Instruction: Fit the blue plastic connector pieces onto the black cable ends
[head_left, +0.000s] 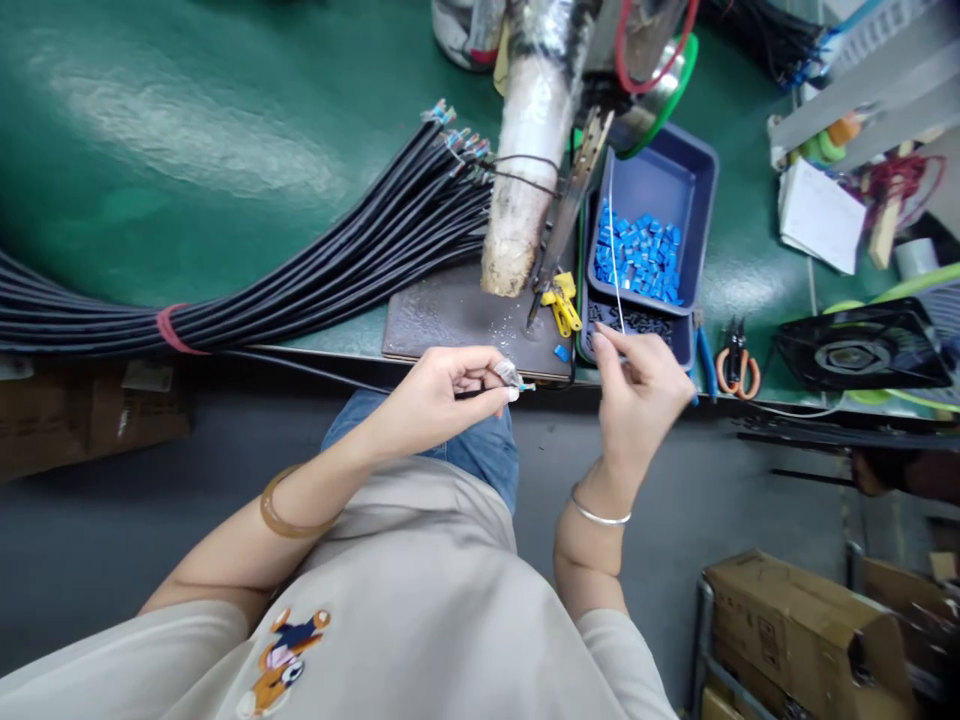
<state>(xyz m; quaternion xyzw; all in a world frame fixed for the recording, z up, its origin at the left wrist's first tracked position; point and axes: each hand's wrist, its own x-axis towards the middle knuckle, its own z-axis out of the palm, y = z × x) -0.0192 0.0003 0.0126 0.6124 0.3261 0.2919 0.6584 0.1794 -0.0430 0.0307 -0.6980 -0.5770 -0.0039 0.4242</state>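
Note:
My left hand (469, 385) is closed around the end of a black cable (322, 372). Short stripped wires (528, 387), one bluish, stick out past the thumb. A pale covering sits on a fingertip. To the right, my right hand (641, 385) pinches a thin silvery strand of solder wire (616, 265), which runs up toward a green-rimmed reel (667, 100). Between and beyond the hands, a soldering iron (574, 210) points down at a dark work pad (450, 315). A yellow clip-like piece (564, 303) and one small blue connector (561, 353) lie by its tip.
A bundle of black cables (300, 285), tied with a pink band, lies across the green table (187, 130). A foil-wrapped duct (525, 170) hangs over the pad. Right of it are a bin (697, 215) of blue connectors, orange-handled cutters (738, 365) and a black fan (862, 350).

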